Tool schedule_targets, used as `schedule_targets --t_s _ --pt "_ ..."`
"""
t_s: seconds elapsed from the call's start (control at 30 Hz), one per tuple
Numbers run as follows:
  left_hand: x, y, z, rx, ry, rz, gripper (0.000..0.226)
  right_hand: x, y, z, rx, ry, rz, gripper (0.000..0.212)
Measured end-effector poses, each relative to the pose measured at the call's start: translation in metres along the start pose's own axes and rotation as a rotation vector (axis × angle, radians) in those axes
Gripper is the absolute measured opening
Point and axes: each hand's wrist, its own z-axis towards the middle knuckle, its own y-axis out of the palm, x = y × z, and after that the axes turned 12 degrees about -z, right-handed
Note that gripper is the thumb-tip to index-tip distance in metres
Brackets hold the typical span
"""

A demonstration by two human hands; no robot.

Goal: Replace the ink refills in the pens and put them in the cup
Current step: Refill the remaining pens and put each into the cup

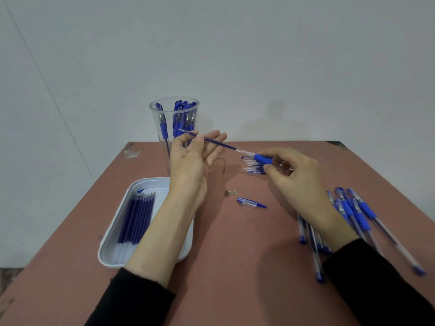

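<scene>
Reddish table (235,267) against pale wall (235,55)

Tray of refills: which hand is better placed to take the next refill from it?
Left, probably: the white tray lies under the left forearm, while the right hand holds the pen barrel farther right. The left hand must first release the refill it pinches.

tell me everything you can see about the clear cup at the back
The cup is a tall tumbler, clear plastic by its look, wider at the rim than lower down. It stands upright on the far left part of the reddish table. Inside stand blue pens, caps up: one alone at the left, the rest bunched at the right. The left hand, pinching a refill, is in front of the cup's lower part and hides its base; whether they touch cannot be told.
</scene>
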Motion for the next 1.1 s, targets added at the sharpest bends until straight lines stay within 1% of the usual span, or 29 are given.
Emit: schedule_targets --t_s 0.13,0.23,0.37,0.43,0.57,0.63,0.7,0.83,0.87,0.97,1.1 --pt "-0.007 0.004 -0.008 -0.055 -0.054 0.088 0.006 -0.001 0.003 0.000 0.007 -0.037 -0.033 0.028" --pt "-0.012 0.007 -0.012 -0.095 -0.100 0.200 0.007 -0.002 0.003 0.001 0.006 -0.046 0.001 0.027" --pt "-0.015 0.009 -0.016 -0.177 -0.172 0.380 0.002 -0.007 0.001 0.000 -0.005 -0.041 0.105 0.030" --pt "-0.015 0.008 -0.017 -0.217 -0.191 0.419 0.003 -0.009 0.000 0.000 -0.035 -0.014 0.164 0.033" --pt "-0.007 0.005 -0.014 -0.241 -0.138 0.509 0.011 -0.012 -0.002 0.001 -0.083 0.081 0.350 0.030" --pt "-0.005 0.000 -0.010 -0.236 -0.054 0.690 0.016 -0.013 -0.004 0.002 -0.111 0.149 0.467 0.028" --pt "-0.002 -0.007 -0.005 -0.247 0.012 0.953 0.018 -0.013 -0.005 0.002 -0.124 0.207 0.550 0.026" --pt "0.001 -0.017 -0.003 -0.375 -0.051 1.464 0.023 -0.014 -0.006 0.003 -0.131 0.264 0.626 0.023" --pt "0.000 -0.017 -0.004 -0.406 -0.058 1.551 0.026 -0.014 -0.005 0.003 -0.132 0.270 0.625 0.023" --pt "-0.003 -0.017 -0.008 -0.431 -0.074 1.646 0.031 -0.014 -0.005 0.002 -0.143 0.279 0.597 0.026" --pt "-0.005 -0.022 -0.005 -0.465 -0.063 1.677 0.020 -0.015 -0.004 0.001 -0.153 0.291 0.577 0.028"
